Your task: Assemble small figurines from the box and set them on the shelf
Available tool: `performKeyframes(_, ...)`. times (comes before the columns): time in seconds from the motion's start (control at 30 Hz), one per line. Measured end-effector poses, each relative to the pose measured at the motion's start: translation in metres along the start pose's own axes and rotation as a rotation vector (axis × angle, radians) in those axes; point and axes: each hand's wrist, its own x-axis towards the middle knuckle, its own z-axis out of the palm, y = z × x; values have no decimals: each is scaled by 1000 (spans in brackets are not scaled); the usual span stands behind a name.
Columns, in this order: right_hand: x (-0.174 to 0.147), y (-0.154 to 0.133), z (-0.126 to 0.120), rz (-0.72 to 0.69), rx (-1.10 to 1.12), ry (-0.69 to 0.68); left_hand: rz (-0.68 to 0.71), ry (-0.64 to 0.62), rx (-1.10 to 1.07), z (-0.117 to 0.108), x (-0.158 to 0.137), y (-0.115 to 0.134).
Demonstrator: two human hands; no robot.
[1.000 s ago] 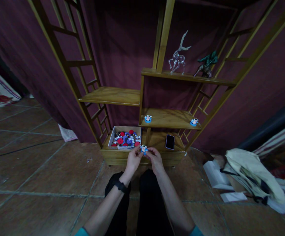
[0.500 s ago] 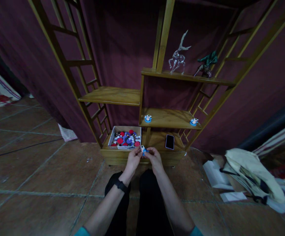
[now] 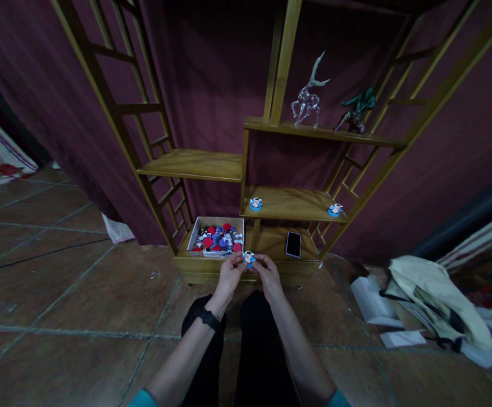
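Note:
Between my two hands is a small blue-and-white figurine (image 3: 249,258), its front facing me. My left hand (image 3: 231,272) pinches its left side, and my right hand (image 3: 268,272) grips its right side. Just beyond my left hand, on the bottom shelf, stands an open cardboard box (image 3: 192,236) filled with several small red, purple and white pieces. Two similar figurines with blue bases stand on the shelf above: one figurine (image 3: 256,204) at its left end, another figurine (image 3: 335,210) at its right end.
A phone (image 3: 293,244) lies on the bottom shelf at right. Higher up, a glass deer (image 3: 307,102) and a dark green figure (image 3: 358,110) share a shelf (image 3: 288,129). A pale bag (image 3: 436,288) and white boxes (image 3: 375,299) lie on the floor at right.
The figurine has been turned in my fingers, so more of its front shows. My hands have stayed in nearly the same spot.

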Motion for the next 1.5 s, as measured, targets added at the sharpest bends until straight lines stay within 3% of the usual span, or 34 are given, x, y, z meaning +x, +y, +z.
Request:
performKeyframes(0.33, 4, 15, -10, 0, 26, 12, 121, 27, 112, -1, 4, -17)
performKeyframes(0.73, 3, 42, -20, 63, -3, 30, 59, -61, 179, -22, 7, -51)
performKeyframes(0.9, 7, 58, -28, 76, 0, -2, 99, -89, 207, -29, 10, -66)
performKeyframes(1.27, 2, 84, -21, 116, -49, -73, 120, -108, 368, -64, 4, -93)
performKeyframes(1.5, 7, 101, -12, 137, -128, -95, 165, -9, 541, -82, 0, -95)
